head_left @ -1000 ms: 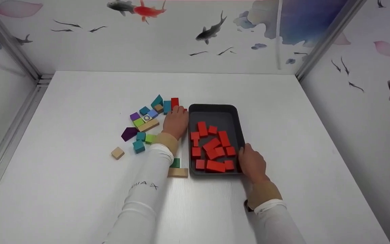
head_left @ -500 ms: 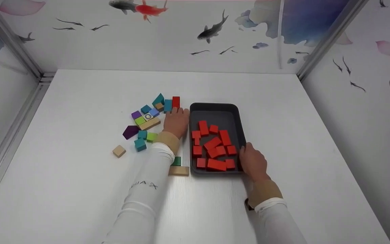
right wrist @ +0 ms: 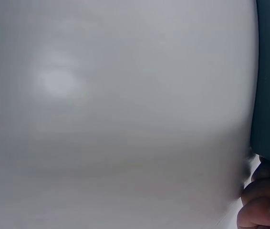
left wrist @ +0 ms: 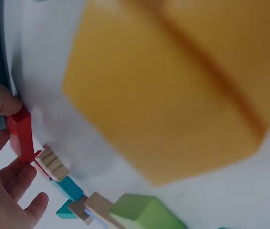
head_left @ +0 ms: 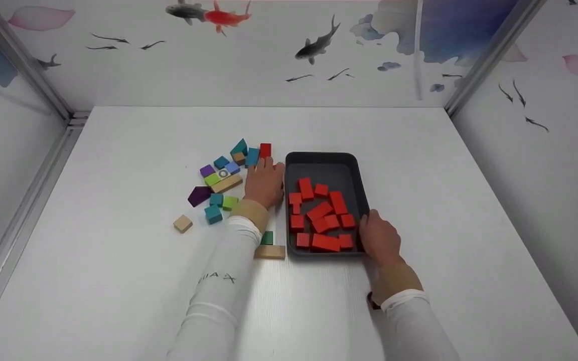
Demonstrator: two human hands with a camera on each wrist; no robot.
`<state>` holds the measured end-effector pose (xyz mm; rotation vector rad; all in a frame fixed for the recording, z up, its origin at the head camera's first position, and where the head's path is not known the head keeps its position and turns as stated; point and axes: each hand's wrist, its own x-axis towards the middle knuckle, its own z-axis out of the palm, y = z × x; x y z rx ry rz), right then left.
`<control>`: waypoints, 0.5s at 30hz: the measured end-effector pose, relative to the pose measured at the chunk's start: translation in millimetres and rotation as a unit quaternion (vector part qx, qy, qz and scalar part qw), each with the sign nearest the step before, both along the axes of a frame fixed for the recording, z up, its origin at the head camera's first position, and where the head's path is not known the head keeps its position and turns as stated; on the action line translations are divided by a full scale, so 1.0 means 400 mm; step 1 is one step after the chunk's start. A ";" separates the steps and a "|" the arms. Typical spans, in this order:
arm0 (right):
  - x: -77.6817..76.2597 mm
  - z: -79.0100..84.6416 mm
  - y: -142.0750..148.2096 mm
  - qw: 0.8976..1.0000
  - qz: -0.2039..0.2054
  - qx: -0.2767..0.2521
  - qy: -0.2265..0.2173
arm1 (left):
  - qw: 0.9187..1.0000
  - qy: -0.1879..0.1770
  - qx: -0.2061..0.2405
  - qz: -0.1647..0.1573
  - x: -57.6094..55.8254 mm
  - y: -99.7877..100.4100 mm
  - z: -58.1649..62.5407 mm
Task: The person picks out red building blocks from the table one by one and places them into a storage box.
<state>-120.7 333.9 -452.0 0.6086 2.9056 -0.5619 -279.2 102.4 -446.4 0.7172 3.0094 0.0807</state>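
In the head view my left hand (head_left: 264, 185) lies between the loose blocks and the dark grey tray (head_left: 354, 175). The left wrist view shows its thumb and fingers pinching a red block (left wrist: 21, 136) beside the tray wall; from above, the hand hides this block. Just beyond the fingertips stands another red block (head_left: 265, 150), close to a teal block (head_left: 252, 156). My right hand (head_left: 380, 238) grips the tray's right side near the front corner, and curled fingers (right wrist: 264, 210) show at the tray's edge in the right wrist view. Several red blocks (head_left: 320, 210) lie inside the tray.
Left of my left hand is a cluster of teal, green, purple and wooden blocks, including a dark purple pentagon (head_left: 199, 196). A lone wooden cube (head_left: 183, 224) sits further left. Near my left forearm lie a green block (head_left: 267, 237) and a wooden plank (head_left: 270, 252).
My left hand has drawn slightly back from the upright red block, and the bit of red beside its fingertips is now covered. The right hand stays on the tray. The head view has shifted slightly.
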 end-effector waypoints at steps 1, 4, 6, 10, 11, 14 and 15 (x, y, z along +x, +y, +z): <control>0.000 0.002 0.001 1.000 -0.001 0.000 0.000 | 1.000 0.006 0.003 0.003 0.002 -0.001 -0.002; 0.001 0.004 0.004 1.000 -0.001 0.001 0.004 | 1.000 0.021 0.011 0.009 0.005 -0.001 -0.003; 0.001 0.006 0.005 1.000 -0.001 0.002 0.009 | 0.999 0.027 0.014 0.011 0.007 -0.002 0.000; 0.001 0.007 0.003 1.000 0.000 0.002 0.010 | 1.000 0.028 0.006 0.014 0.009 -0.003 0.004; 0.001 0.007 0.002 1.000 0.003 -0.001 0.010 | 1.000 0.027 0.003 0.016 0.009 -0.003 0.006; 0.002 0.006 -0.002 1.000 0.002 0.003 0.011 | 0.999 0.026 0.006 0.026 0.009 0.001 0.019; 0.003 0.006 -0.003 1.000 0.002 0.004 0.011 | 0.999 0.029 0.008 0.029 0.009 0.003 0.025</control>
